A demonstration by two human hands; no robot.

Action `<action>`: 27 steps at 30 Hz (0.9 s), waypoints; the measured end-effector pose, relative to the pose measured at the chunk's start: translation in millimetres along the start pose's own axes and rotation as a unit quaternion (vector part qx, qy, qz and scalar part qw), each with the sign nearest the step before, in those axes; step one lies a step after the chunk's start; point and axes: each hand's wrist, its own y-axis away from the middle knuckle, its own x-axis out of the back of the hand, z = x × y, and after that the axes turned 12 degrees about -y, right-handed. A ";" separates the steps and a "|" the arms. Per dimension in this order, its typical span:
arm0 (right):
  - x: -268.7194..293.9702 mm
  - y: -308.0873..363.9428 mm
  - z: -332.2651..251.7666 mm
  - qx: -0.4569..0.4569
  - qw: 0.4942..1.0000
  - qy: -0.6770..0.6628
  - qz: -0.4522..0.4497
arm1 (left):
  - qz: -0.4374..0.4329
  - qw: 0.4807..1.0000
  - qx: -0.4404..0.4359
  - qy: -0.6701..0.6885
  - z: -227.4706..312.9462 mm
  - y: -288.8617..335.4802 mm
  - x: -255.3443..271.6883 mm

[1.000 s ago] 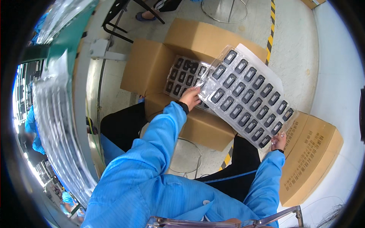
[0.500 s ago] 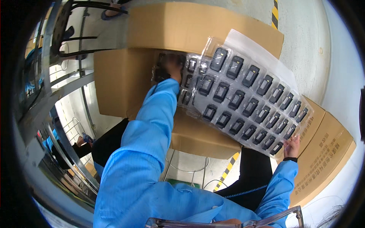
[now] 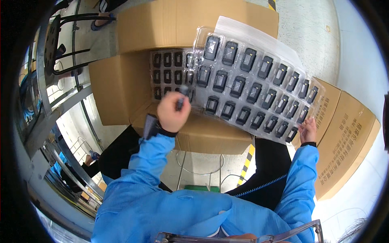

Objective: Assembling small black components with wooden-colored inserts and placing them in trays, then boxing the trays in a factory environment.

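My right hand (image 3: 308,130) grips the near right corner of a clear plastic tray (image 3: 250,68), which slants across the open cardboard box. Rows of black rectangular parts (image 3: 238,86) sit in the tray's pockets. Closed in a pinch, my left hand (image 3: 173,113) holds a small black part (image 3: 182,98), blurred by motion, above the box's near edge. Just beyond that hand, a second clear tray (image 3: 172,67) with similar black parts lies inside the box, partly covered by the first. A dark flat rectangular thing (image 3: 150,126) is beside my left wrist; what it is I cannot tell.
The cardboard box (image 3: 109,91) has its flaps spread outward. White sheet material (image 3: 259,38) sticks out past the upper tray's far edge. Another cardboard box (image 3: 346,137) stands at right. Metal racking (image 3: 60,107) runs along the left, and another person's foot (image 3: 99,24) shows at top left.
My left hand has come back from inside the box toward me, now with a small black part in its fingers. My right hand still grips the tray corner.
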 end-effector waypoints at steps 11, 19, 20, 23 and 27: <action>-21.2 -1.6 2.2 -0.012 0.996 0.022 0.091 | -0.134 0.967 -0.185 -0.117 -11.0 37.0 -26.5; -46.6 7.5 -0.8 -0.024 0.996 0.029 0.075 | -0.275 0.863 0.247 0.344 -78.9 -18.6 -74.5; -48.3 8.8 -1.1 -0.021 0.997 0.027 0.068 | -0.275 0.863 0.246 0.346 -79.9 -24.7 -80.9; -37.0 8.9 -0.4 -0.024 0.997 0.035 0.060 | -0.399 0.712 0.412 0.405 -80.9 -39.9 -93.9; -31.7 10.0 -2.5 -0.037 0.999 -0.026 0.001 | -0.413 0.709 0.364 0.440 -75.7 -35.2 -74.8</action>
